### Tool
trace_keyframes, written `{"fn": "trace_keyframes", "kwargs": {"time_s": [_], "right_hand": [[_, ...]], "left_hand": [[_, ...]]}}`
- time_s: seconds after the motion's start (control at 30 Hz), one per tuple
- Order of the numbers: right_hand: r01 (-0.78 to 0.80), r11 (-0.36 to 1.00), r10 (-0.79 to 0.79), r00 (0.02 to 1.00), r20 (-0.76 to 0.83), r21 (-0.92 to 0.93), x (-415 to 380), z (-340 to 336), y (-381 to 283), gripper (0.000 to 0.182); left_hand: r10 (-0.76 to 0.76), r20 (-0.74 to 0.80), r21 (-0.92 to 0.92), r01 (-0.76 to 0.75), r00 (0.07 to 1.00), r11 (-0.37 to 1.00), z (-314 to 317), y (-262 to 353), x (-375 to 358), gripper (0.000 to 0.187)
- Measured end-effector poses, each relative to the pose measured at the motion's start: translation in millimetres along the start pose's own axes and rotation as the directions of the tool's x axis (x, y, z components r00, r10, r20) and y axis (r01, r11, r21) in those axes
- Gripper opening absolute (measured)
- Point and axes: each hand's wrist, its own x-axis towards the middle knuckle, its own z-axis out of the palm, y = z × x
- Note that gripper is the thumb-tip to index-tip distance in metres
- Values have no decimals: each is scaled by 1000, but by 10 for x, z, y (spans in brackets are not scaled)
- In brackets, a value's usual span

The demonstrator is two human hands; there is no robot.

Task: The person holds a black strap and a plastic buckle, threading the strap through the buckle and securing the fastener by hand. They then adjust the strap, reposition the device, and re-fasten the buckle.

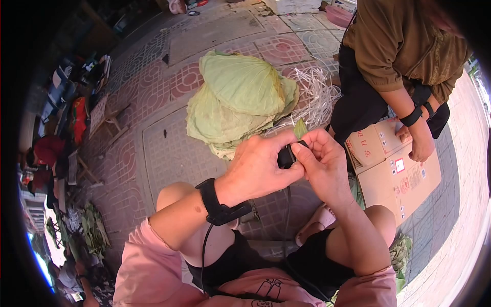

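Note:
My left hand (258,162) and my right hand (325,156) meet in front of my knees, fingers closed around a small black device (287,155). A thin dark cable (288,204) hangs down below it toward my lap. My right thumb presses on the device's edge, and part of it is hidden by the fingers. A green leaf tip (300,128) shows just above the fingertips. Around my left wrist sits a black strap with a boxy unit (217,203). Just beyond my hands lies a stack of large pale green leaves (240,97).
White strips (314,94) are heaped beside the leaves. At right, a person in a brown jacket (388,46) sits by a flattened cardboard box (409,179), one hand over it. A low wooden stool (107,120) and more leaves (94,233) are at left on the tiled pavement.

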Motion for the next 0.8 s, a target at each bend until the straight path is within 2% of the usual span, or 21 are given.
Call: {"fn": "trace_keyframes", "kwargs": {"time_s": [0.23, 0.33, 0.43, 0.57, 0.67, 0.77, 0.8], "right_hand": [[77, 995, -64, 981, -186, 65, 137, 123, 133, 4], [208, 942, -263, 945, -193, -262, 197, 102, 174, 4], [226, 920, -306, 924, -228, -322, 233, 106, 186, 15], [144, 989, -136, 957, -257, 13, 285, 158, 152, 11], [94, 957, -27, 971, -238, 273, 370, 176, 152, 7], [37, 896, 54, 980, -191, 442, 419, 185, 51, 5], [9, 874, 81, 983, -164, 486, 410, 164, -17, 5]], "left_hand": [[-70, -116, 15, 72, 991, 997, 97, -26, 98, 31], [-74, -143, 99, 89, 987, 991, 117, -22, 109, 32], [-76, -182, 152, 104, 980, 983, 125, 3, 137, 31], [-98, -213, 161, 133, 972, 978, 140, -4, 182, 31], [-70, -281, 52, 88, 957, 995, 171, -61, 256, 31], [-154, -254, -171, 112, 955, 979, 192, -100, 290, 28], [-174, -199, -303, 108, 965, 947, 176, -94, 285, 25]]}}
